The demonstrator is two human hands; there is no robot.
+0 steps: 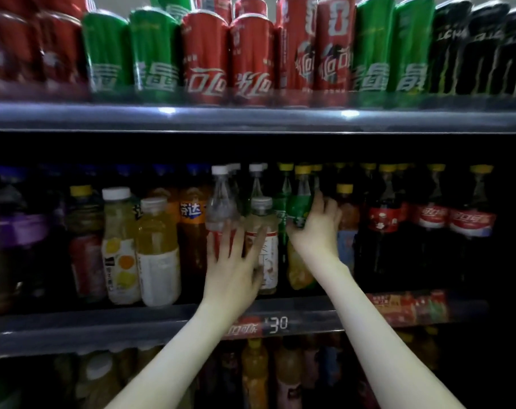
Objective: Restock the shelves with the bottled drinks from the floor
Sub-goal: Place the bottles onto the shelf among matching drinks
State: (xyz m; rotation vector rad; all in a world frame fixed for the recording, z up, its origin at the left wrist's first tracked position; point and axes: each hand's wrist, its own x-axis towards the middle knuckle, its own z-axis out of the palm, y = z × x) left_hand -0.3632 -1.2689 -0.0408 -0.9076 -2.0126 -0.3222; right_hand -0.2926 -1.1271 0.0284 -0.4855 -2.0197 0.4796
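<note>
The right hand (317, 228) grips the green bottle (299, 202) at label height, thumb on its left side and fingers curled round its right side. The bottle stands upright, yellow-capped, on the middle shelf (103, 326), just left of the dark cola bottles (428, 219). The left hand (231, 267) holds nothing: its fingers are straight and spread, pressing the fronts of the clear bottle (221, 202) and the pale bottle (262, 219), which stand side by side just left of the green bottle. The upper shelf (250, 116) carries red, green and black cans (205, 57).
</note>
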